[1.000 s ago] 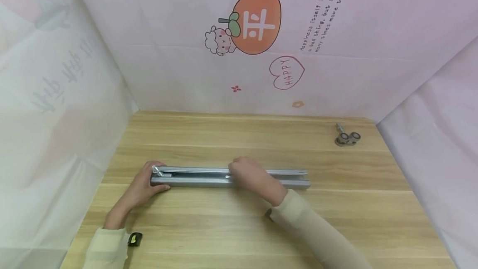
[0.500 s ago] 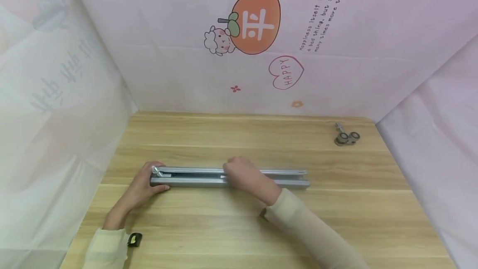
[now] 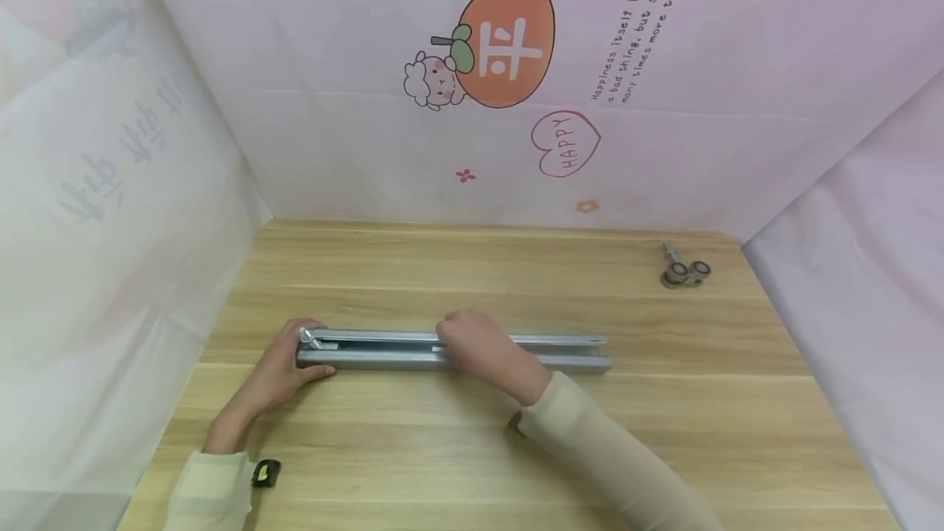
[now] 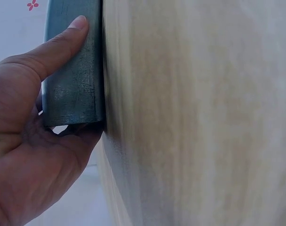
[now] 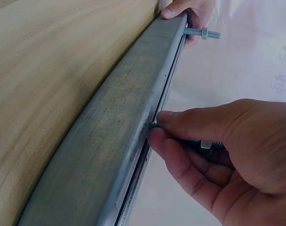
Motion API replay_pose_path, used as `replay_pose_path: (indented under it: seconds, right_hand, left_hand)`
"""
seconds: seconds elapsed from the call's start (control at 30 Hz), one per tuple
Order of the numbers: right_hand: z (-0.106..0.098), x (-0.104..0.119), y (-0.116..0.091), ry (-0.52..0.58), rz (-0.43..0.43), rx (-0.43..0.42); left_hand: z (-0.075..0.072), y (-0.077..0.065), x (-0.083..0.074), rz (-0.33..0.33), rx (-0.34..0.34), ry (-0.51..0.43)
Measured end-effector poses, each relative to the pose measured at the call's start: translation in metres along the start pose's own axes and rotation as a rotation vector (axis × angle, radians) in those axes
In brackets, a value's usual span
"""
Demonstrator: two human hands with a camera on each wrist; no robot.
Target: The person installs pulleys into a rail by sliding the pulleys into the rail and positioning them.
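Note:
A grey metal channel rail (image 3: 391, 360) lies across the wooden table, its long slot facing up. My left hand (image 3: 280, 363) grips the rail's left end; in the left wrist view the thumb lies along the rail's side (image 4: 72, 94). Out of the slot near that end sticks a threaded bolt with a nut (image 5: 205, 33). Around the middle of the rail, my right hand (image 3: 479, 348) pinches a second threaded bolt (image 5: 205, 144), which also carries a nut. Fingers partly cover this bolt, and whatever it joins inside the rail is hidden.
A roller trolley (image 3: 686, 273) with a threaded stud lies at the table's back right. Printed cloth walls (image 3: 354, 146) rise along the back and both sides of the wooden table (image 3: 413, 465). Small dark devices show at both sleeves.
My right hand has slid a little to the left along the rail with the bolt, slowing toward now. The left hand, the rail and the trolley have stayed in place.

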State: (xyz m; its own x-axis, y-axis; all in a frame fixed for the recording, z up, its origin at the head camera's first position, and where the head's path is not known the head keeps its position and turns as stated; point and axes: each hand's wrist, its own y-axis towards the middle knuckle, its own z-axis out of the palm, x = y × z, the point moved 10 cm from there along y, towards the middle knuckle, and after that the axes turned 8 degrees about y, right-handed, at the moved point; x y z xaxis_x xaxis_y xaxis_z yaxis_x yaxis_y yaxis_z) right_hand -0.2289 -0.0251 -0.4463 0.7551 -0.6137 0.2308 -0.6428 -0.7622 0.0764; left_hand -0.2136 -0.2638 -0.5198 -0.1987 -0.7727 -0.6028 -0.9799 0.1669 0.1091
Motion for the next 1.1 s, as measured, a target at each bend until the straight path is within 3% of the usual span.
replay_pose_path:
  seconds: [0.37, 0.7, 0.9, 1.1]
  right_hand:
    - [0.000, 0.000, 0.000, -0.024, -0.017, -0.016]
    - [0.001, -0.018, -0.007, 0.145, 0.067, 0.077]
    - [-0.029, -0.049, -0.017, 0.119, 0.122, 0.015]
    - [-0.072, -0.114, -0.035, 0.073, 0.247, -0.012]
  left_hand:
    - [-0.006, -0.001, -0.004, 0.028, -0.031, -0.004]
    - [-0.004, 0.001, -0.004, 0.029, -0.021, -0.004]
    - [-0.004, 0.000, -0.004, 0.022, -0.019, -0.004]
    - [-0.004, -0.001, -0.004, 0.019, -0.018, -0.007]
